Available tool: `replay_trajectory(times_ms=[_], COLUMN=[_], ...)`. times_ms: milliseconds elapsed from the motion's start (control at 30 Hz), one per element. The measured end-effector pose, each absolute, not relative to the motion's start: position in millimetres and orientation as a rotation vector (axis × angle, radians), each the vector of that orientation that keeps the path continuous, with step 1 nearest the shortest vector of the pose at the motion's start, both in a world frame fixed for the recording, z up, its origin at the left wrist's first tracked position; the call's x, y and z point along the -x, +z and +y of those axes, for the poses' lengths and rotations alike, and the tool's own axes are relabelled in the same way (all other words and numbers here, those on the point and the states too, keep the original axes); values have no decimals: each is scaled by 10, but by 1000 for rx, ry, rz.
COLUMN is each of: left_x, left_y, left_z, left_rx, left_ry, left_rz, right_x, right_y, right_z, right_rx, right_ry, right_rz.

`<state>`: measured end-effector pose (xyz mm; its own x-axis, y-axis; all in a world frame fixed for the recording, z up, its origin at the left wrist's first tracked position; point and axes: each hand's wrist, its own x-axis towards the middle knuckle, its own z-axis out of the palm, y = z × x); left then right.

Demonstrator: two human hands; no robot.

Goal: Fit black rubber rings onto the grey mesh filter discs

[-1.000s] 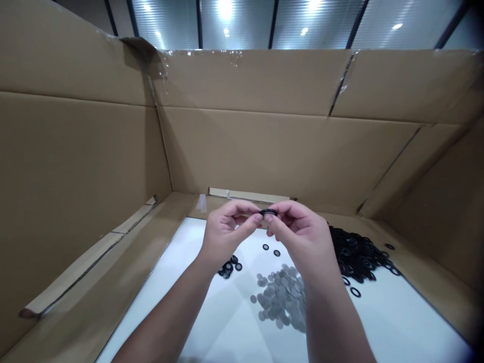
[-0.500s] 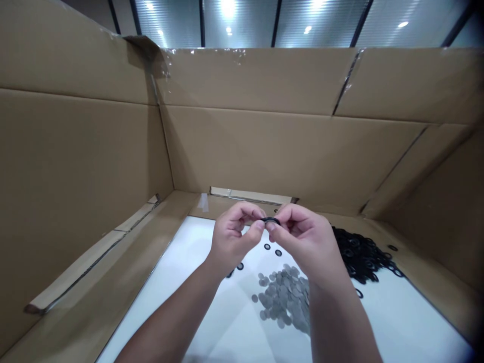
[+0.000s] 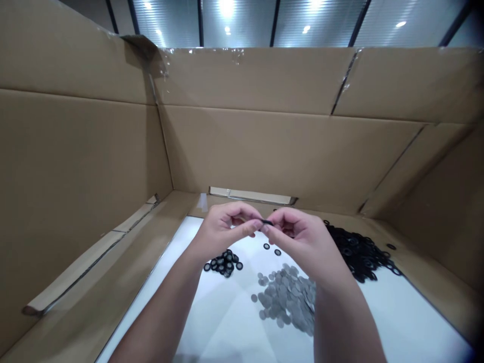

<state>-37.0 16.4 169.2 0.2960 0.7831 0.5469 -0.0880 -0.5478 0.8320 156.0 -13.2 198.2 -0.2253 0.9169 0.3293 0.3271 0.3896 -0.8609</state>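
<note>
A small black ring is pinched between both hands above the white board, seen almost edge-on. My left hand grips its left side between thumb and fingers. On the other side, the thumb and fingers of my right hand close on it. Whether a disc sits inside the ring cannot be made out. Below the hands lies a pile of thin grey discs. Left of it is a cluster of black rings with pale centres. Behind my right wrist rises a heap of black rings.
Tall cardboard walls enclose the white board on the left, back and right. Folded cardboard strips run along the left side and the back. Two pale-centred rings lie apart beyond the grey discs.
My left hand has shifted left and its wrist has uncovered the cluster of pale-centred rings. The held ring has turned more edge-on and moved slightly left.
</note>
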Motion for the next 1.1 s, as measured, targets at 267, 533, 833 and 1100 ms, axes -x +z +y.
replay_trajectory(times_ms=[267,533,833,1100], left_x=[232,271,234,394], left_y=[1695,1734,1691,1775], left_z=[179,153,188,157], left_rx=[-1471,-1545,-1554,-1918], left_ry=[1591,1547,1372,1267], left_rz=[635,655,559,859], right_x=[-1490,-1487,-1408,-1536], right_y=[1861,1859,1762,1871], right_z=[33,48,106,9], right_rx=[837,849,766,1019], right_ry=[874,886,922,842], right_rz=[-1601,-1581,-1364,-1716])
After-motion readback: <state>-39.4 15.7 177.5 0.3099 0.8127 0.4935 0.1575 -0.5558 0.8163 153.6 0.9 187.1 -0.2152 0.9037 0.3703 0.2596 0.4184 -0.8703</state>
